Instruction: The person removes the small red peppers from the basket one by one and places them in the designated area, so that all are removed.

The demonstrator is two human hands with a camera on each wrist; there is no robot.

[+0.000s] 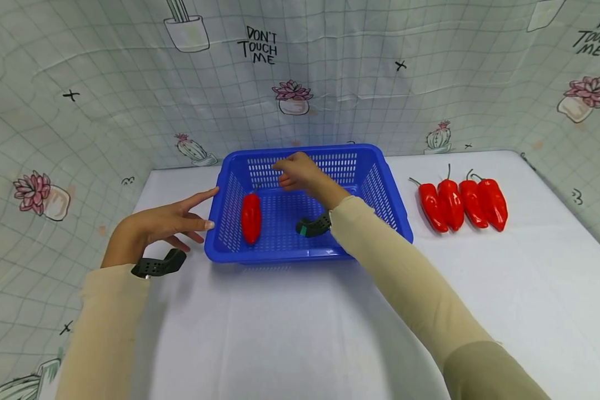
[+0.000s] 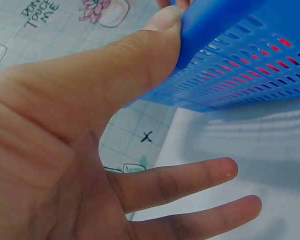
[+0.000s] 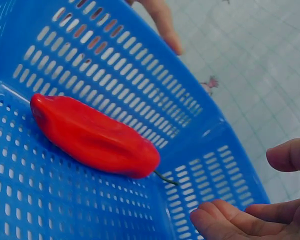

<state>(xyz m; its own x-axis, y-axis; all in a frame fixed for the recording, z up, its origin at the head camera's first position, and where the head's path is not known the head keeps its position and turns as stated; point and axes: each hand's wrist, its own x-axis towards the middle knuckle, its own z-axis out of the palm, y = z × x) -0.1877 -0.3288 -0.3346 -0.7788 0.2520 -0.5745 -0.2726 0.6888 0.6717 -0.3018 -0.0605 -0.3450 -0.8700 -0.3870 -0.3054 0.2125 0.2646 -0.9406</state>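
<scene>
A blue plastic basket [image 1: 310, 254] with slotted walls stands on the table, and one red pepper [image 1: 251, 218] lies inside it along the left wall. In the right wrist view the same pepper [image 3: 97, 137] shows its thin green stem. At the basket's left rim is my left hand [image 1: 166, 223], fingers spread, its thumb [image 2: 157, 37] touching the rim. My right hand [image 1: 307, 175] is over the back part of the basket, to the right of the pepper. Nothing is between its thumb and fingers, which stand apart in the right wrist view.
Several red peppers [image 1: 451, 205] lie side by side on the white table [image 1: 280, 328], right of the basket. A patterned cloth [image 1: 350, 72] hangs behind the table and along both sides. Each wrist wears a black strap-like device [image 1: 158, 263].
</scene>
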